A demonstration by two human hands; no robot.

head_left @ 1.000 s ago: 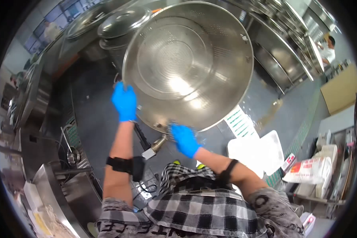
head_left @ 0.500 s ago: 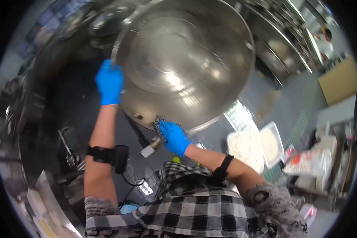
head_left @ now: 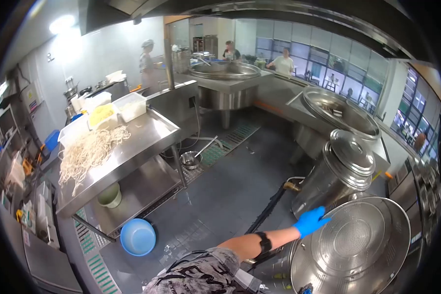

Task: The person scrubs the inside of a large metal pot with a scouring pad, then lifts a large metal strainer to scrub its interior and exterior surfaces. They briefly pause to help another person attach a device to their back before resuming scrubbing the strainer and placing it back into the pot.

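Note:
A large round metal colander, its middle covered in small holes, stands tilted at the lower right. My left hand, in a blue glove, grips its left upper rim. Only a sliver of my right hand, also blue-gloved, shows at the bottom edge, against the colander's lower part. A dark steel-wool scourer seems to be in it, mostly cut off by the frame. Right behind the colander stands a tall metal pot with a lid on top.
A steel table bears noodles and white tubs. A blue basin sits on the wet floor, and a metal bowl farther off. A black hose runs by the pot. Large woks and several people are at the back.
My view has swung up and left, from looking down into the colander to showing the whole room. My left hand remains at the rim; my right hand is now almost out of view.

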